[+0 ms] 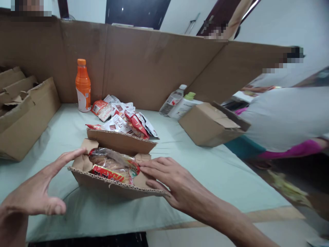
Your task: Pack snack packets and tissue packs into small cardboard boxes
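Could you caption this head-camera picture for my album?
Left hand and right hand at an open cardboard box holding a clear-wrapped packet, orange bottle behind.

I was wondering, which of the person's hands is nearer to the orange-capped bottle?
The left hand. The orange-capped bottle stands beyond it, farther back on the table; the right hand is farther off, at the right end of the open cardboard box.
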Demonstrator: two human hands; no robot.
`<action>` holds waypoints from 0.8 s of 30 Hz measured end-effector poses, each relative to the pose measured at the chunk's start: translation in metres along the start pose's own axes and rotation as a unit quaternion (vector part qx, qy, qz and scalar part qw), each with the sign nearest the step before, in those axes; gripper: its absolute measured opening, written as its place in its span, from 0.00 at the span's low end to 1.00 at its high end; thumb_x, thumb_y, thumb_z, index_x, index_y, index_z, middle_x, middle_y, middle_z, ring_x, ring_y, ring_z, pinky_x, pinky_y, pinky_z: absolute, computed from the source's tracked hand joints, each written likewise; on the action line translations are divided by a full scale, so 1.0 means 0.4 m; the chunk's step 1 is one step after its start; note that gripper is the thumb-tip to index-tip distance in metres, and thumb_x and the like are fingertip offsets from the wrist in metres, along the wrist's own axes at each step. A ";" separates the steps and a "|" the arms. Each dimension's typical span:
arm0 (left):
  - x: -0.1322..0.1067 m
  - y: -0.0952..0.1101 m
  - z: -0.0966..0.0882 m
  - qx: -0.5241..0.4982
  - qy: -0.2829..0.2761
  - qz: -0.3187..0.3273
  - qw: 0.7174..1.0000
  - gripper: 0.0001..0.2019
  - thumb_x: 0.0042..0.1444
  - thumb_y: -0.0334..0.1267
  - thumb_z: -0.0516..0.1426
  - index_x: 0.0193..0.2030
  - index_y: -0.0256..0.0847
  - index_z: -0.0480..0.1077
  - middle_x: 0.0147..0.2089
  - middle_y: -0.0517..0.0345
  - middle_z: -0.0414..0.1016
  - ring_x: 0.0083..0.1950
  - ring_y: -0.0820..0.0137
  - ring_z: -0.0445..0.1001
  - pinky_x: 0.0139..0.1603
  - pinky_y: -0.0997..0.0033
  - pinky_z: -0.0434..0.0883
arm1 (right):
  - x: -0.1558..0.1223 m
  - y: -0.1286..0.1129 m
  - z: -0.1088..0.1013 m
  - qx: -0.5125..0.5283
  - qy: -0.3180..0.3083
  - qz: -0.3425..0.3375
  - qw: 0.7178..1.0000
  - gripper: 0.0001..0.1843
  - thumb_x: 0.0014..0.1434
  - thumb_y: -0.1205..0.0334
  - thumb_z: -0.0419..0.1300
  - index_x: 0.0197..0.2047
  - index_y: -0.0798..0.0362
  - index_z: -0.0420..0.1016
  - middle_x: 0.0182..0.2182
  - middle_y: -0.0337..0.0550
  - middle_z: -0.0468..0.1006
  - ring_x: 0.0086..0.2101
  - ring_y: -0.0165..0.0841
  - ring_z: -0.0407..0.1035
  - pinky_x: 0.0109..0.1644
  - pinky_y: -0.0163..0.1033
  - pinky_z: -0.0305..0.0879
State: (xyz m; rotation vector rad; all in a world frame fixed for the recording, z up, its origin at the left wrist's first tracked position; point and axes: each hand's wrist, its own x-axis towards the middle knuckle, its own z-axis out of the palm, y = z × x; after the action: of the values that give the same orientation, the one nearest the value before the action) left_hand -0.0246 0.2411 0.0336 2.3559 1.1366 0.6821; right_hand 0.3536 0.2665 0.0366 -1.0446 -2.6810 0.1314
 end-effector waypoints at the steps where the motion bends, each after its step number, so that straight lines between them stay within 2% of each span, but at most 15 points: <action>1: -0.001 -0.011 0.002 0.004 0.005 -0.005 1.000 0.43 0.62 0.73 0.51 0.79 0.60 0.49 0.77 0.49 0.62 0.74 0.48 0.66 0.68 0.44 0.73 | -0.001 0.001 0.001 0.005 0.012 -0.001 1.000 0.17 0.70 0.68 0.54 0.54 0.54 0.81 0.53 0.53 0.84 0.50 0.43 0.79 0.53 0.52 0.76; 3: 0.007 -0.021 0.020 0.019 0.042 -0.030 0.998 0.38 0.66 0.62 0.58 0.78 0.58 0.52 0.73 0.49 0.68 0.73 0.49 0.69 0.70 0.44 0.71 | -0.004 0.005 0.005 0.012 0.041 -0.008 0.999 0.16 0.69 0.69 0.55 0.54 0.54 0.81 0.52 0.52 0.84 0.50 0.42 0.79 0.54 0.51 0.76; 5: 0.025 -0.013 0.046 0.024 0.102 -0.072 0.992 0.33 0.67 0.52 0.59 0.76 0.54 0.57 0.68 0.49 0.76 0.69 0.52 0.73 0.70 0.43 0.70 | -0.005 0.011 0.011 0.019 0.067 -0.026 0.997 0.18 0.66 0.73 0.55 0.52 0.53 0.81 0.50 0.50 0.85 0.49 0.41 0.79 0.52 0.50 0.76; 7: 0.047 0.004 0.068 0.025 0.151 -0.109 0.982 0.31 0.66 0.50 0.59 0.74 0.48 0.61 0.65 0.49 0.78 0.65 0.53 0.78 0.67 0.47 0.74 | -0.003 0.017 0.013 0.019 0.108 -0.053 0.993 0.21 0.63 0.76 0.53 0.52 0.52 0.80 0.49 0.48 0.86 0.48 0.39 0.80 0.50 0.47 0.77; 9: 0.065 0.019 0.082 0.040 0.174 -0.127 0.976 0.32 0.65 0.49 0.60 0.73 0.44 0.63 0.66 0.47 0.77 0.61 0.54 0.80 0.64 0.51 0.77 | 0.002 0.025 0.012 0.003 0.182 -0.060 0.982 0.22 0.63 0.77 0.55 0.54 0.49 0.79 0.50 0.47 0.85 0.48 0.39 0.79 0.49 0.46 0.77; 11: 0.075 0.029 0.090 0.060 0.184 -0.119 0.974 0.31 0.64 0.47 0.59 0.73 0.43 0.62 0.64 0.48 0.78 0.59 0.56 0.81 0.62 0.55 0.78 | 0.010 0.034 0.007 -0.012 0.274 -0.019 0.962 0.23 0.65 0.75 0.57 0.59 0.46 0.77 0.52 0.47 0.83 0.51 0.40 0.78 0.53 0.48 0.76; 13: 0.079 0.034 0.097 0.079 0.191 -0.094 0.974 0.30 0.66 0.42 0.58 0.73 0.44 0.60 0.60 0.48 0.79 0.58 0.58 0.80 0.61 0.56 0.78 | 0.016 0.043 0.006 -0.011 0.318 0.042 0.947 0.25 0.69 0.70 0.57 0.66 0.43 0.71 0.58 0.48 0.79 0.57 0.43 0.75 0.60 0.52 0.74; 14: 0.081 0.035 0.102 0.093 0.198 -0.077 0.973 0.29 0.67 0.41 0.57 0.73 0.44 0.60 0.59 0.48 0.77 0.58 0.59 0.79 0.60 0.57 0.79 | 0.018 0.046 0.009 -0.006 0.310 0.062 0.949 0.26 0.72 0.66 0.55 0.71 0.42 0.67 0.62 0.49 0.76 0.61 0.44 0.72 0.62 0.53 0.72; 16: 0.083 0.036 0.111 0.136 0.218 -0.041 0.966 0.26 0.69 0.37 0.55 0.73 0.44 0.60 0.64 0.43 0.71 0.62 0.57 0.75 0.60 0.56 0.78 | 0.015 0.049 0.026 0.006 0.247 0.059 0.967 0.29 0.75 0.57 0.51 0.77 0.43 0.57 0.67 0.49 0.72 0.64 0.44 0.69 0.63 0.53 0.71; 19: 0.091 0.030 0.125 0.196 0.225 0.008 0.954 0.22 0.70 0.32 0.54 0.69 0.42 0.64 0.73 0.38 0.59 0.73 0.50 0.62 0.68 0.47 0.70 | -0.002 0.042 0.071 0.016 0.159 -0.013 0.987 0.32 0.77 0.49 0.47 0.78 0.46 0.52 0.66 0.50 0.73 0.63 0.43 0.69 0.62 0.49 0.70; 21: 0.097 0.021 0.132 0.183 0.195 0.038 0.963 0.19 0.70 0.29 0.51 0.66 0.41 0.66 0.72 0.42 0.64 0.75 0.52 0.60 0.71 0.47 0.67 | -0.019 0.036 0.095 0.016 0.139 -0.046 0.989 0.34 0.76 0.45 0.45 0.78 0.49 0.52 0.67 0.51 0.73 0.66 0.43 0.66 0.65 0.50 0.67; 24: 0.104 0.005 0.141 0.128 0.176 0.062 0.974 0.18 0.70 0.27 0.49 0.62 0.40 0.68 0.63 0.47 0.75 0.72 0.58 0.65 0.70 0.54 0.68 | -0.033 0.036 0.098 0.012 0.115 -0.069 0.991 0.38 0.75 0.40 0.45 0.79 0.52 0.50 0.69 0.53 0.70 0.69 0.45 0.62 0.68 0.54 0.61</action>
State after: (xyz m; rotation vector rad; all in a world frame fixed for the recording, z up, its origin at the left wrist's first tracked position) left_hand 0.0328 0.2640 0.0003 2.6078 1.2967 1.0921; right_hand 0.3618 0.2685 -0.0064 -0.8110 -2.5243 0.0149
